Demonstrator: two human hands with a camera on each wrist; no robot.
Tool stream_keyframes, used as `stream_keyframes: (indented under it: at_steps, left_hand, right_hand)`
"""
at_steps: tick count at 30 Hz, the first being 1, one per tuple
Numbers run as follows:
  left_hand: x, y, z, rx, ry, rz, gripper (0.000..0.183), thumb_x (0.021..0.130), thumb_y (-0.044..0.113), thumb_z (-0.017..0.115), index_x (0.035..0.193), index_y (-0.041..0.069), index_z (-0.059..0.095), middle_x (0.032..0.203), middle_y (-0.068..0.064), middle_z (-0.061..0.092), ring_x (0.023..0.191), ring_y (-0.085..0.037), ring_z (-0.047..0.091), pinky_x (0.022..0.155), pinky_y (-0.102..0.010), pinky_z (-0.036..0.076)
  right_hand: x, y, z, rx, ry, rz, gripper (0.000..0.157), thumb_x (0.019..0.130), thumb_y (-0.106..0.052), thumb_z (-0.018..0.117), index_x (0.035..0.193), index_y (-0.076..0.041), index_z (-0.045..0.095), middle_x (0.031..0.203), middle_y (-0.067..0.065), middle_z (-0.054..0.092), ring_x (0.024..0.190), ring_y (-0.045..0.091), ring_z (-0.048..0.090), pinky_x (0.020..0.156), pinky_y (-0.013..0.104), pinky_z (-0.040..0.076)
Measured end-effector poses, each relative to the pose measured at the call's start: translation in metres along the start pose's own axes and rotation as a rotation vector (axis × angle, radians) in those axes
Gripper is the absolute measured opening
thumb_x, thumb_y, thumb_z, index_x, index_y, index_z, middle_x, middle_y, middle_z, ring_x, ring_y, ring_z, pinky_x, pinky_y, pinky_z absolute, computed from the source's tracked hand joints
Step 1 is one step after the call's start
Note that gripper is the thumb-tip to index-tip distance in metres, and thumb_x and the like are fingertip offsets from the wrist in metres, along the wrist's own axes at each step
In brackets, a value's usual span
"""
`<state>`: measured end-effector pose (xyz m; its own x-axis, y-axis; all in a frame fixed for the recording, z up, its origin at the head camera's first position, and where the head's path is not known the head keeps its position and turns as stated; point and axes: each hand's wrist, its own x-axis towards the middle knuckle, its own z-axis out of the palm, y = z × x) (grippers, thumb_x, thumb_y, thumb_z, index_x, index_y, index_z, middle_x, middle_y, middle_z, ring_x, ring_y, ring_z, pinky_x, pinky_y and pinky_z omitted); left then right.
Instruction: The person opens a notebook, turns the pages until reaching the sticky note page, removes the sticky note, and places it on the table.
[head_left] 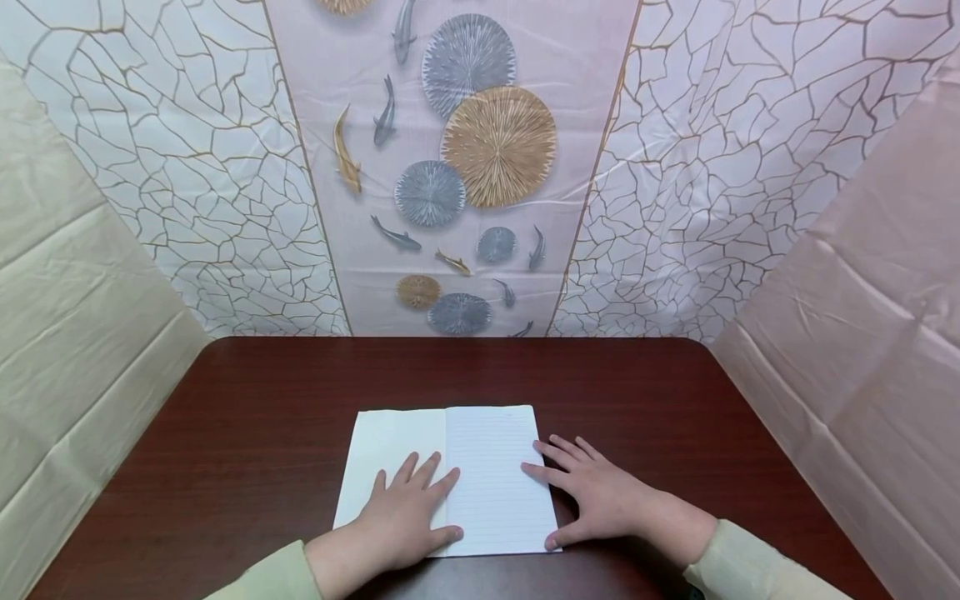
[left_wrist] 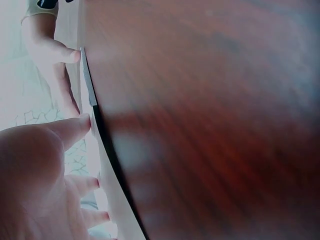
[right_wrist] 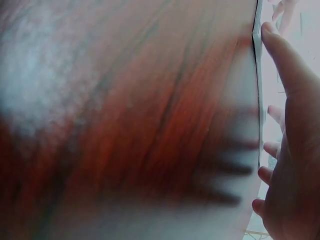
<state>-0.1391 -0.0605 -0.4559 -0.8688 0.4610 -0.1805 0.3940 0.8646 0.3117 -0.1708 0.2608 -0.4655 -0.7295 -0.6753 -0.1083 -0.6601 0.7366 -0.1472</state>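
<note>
An open notebook point(head_left: 495, 500) lies flat near the front of the table, its left page point(head_left: 397, 429) plain white and its right page ruled with lines. My left hand point(head_left: 401, 521) rests with spread fingers on the left page, thumb and index finger reaching the middle fold. At the right edge, my right hand point(head_left: 600, 498) touches the ruled page with its fingertips, the thumb at the lower corner. From the left wrist view, the left hand point(left_wrist: 35, 175) appears with extended fingers over the notebook's thin edge. The right wrist view shows the right hand point(right_wrist: 300, 150) with fingers apart along that edge.
The dark red-brown table point(head_left: 225, 467) has rounded far corners. Behind it hangs a patterned cloth point(head_left: 480, 250) with fish and round motifs. Plain beige cloth walls stand close on the left point(head_left: 82, 333) and right point(head_left: 847, 292).
</note>
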Motion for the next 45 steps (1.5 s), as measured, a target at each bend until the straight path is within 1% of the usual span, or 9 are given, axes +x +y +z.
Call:
stream_keyframes:
  at_steps: [7, 12, 18, 22, 26, 29, 32, 36, 45]
  left_hand:
    - [0.000, 0.000, 0.000, 0.000, 0.002, 0.001, 0.075, 0.087, 0.062, 0.062, 0.150, 0.023, 0.046, 0.158, -0.013, 0.032, 0.145, -0.044, 0.024, 0.104, -0.075, 0.021]
    - [0.000, 0.000, 0.000, -0.003, 0.002, -0.002, 0.075, 0.087, 0.062, 0.062, 0.150, 0.023, 0.046, 0.158, -0.013, 0.033, 0.145, -0.044, 0.024, 0.104, -0.075, 0.021]
    - [-0.001, 0.002, -0.002, 0.000, 0.005, 0.000, 0.075, 0.087, 0.061, 0.063, 0.149, 0.022, 0.047, 0.158, -0.013, 0.033, 0.145, -0.044, 0.025, 0.104, -0.074, 0.022]
    - [-0.001, 0.002, -0.001, 0.012, 0.029, 0.012, 0.073, 0.087, 0.060, 0.064, 0.147, 0.020, 0.050, 0.156, -0.014, 0.037, 0.143, -0.045, 0.028, 0.104, -0.073, 0.025]
    - [-0.003, 0.004, -0.001, 0.055, 0.082, 0.035, 0.068, 0.087, 0.059, 0.064, 0.141, 0.017, 0.056, 0.149, -0.014, 0.046, 0.139, -0.044, 0.036, 0.102, -0.070, 0.031]
    - [-0.004, 0.006, -0.003, 0.103, 0.140, 0.070, 0.060, 0.088, 0.058, 0.064, 0.131, 0.016, 0.064, 0.137, -0.012, 0.056, 0.131, -0.040, 0.047, 0.098, -0.063, 0.040]
    - [-0.004, 0.010, -0.005, 0.150, 0.202, 0.117, 0.050, 0.088, 0.057, 0.065, 0.117, 0.016, 0.070, 0.123, -0.008, 0.063, 0.117, -0.032, 0.058, 0.089, -0.054, 0.048]
    - [-0.004, 0.017, -0.007, 0.206, 0.271, 0.191, 0.040, 0.087, 0.056, 0.066, 0.102, 0.019, 0.072, 0.110, -0.001, 0.066, 0.100, -0.023, 0.062, 0.081, -0.045, 0.051]
    - [-0.003, 0.029, -0.004, 0.363, 0.369, 0.369, 0.041, 0.087, 0.062, 0.063, 0.095, 0.023, 0.072, 0.106, 0.003, 0.066, 0.102, -0.019, 0.061, 0.087, -0.040, 0.049]
  right_hand:
    - [0.000, 0.000, 0.000, 0.013, -0.002, 0.005, 0.098, 0.073, -0.085, 0.056, 0.153, -0.032, 0.038, 0.161, 0.005, 0.028, 0.149, 0.035, 0.020, 0.115, 0.061, 0.016]
    - [0.001, -0.001, 0.001, 0.012, 0.005, 0.010, 0.094, 0.075, -0.084, 0.054, 0.152, -0.032, 0.040, 0.161, 0.005, 0.029, 0.149, 0.033, 0.020, 0.115, 0.061, 0.015]
    - [0.002, -0.001, 0.001, -0.014, 0.027, 0.013, 0.090, 0.077, -0.084, 0.052, 0.150, -0.032, 0.043, 0.159, 0.006, 0.033, 0.148, 0.031, 0.022, 0.116, 0.060, 0.016]
    - [0.003, -0.002, 0.001, -0.039, 0.050, 0.001, 0.089, 0.078, -0.084, 0.052, 0.149, -0.031, 0.046, 0.157, 0.006, 0.036, 0.147, 0.031, 0.025, 0.115, 0.061, 0.017]
    - [0.004, -0.003, 0.001, -0.055, 0.085, -0.010, 0.088, 0.078, -0.084, 0.052, 0.147, -0.030, 0.048, 0.155, 0.006, 0.040, 0.146, 0.032, 0.028, 0.114, 0.061, 0.019]
    - [0.005, -0.003, 0.001, -0.061, 0.126, -0.021, 0.087, 0.078, -0.083, 0.053, 0.145, -0.028, 0.051, 0.152, 0.007, 0.043, 0.144, 0.033, 0.031, 0.113, 0.062, 0.021]
    - [0.006, -0.004, 0.000, -0.063, 0.166, -0.036, 0.086, 0.078, -0.082, 0.054, 0.144, -0.026, 0.053, 0.150, 0.008, 0.045, 0.143, 0.034, 0.034, 0.112, 0.062, 0.023]
    - [0.007, -0.004, 0.000, -0.070, 0.192, -0.036, 0.087, 0.078, -0.082, 0.055, 0.143, -0.025, 0.053, 0.149, 0.009, 0.046, 0.142, 0.034, 0.035, 0.112, 0.062, 0.024]
    - [0.009, -0.007, -0.004, -0.080, 0.192, -0.006, 0.089, 0.077, -0.084, 0.053, 0.145, -0.027, 0.051, 0.152, 0.005, 0.044, 0.144, 0.030, 0.032, 0.114, 0.059, 0.022]
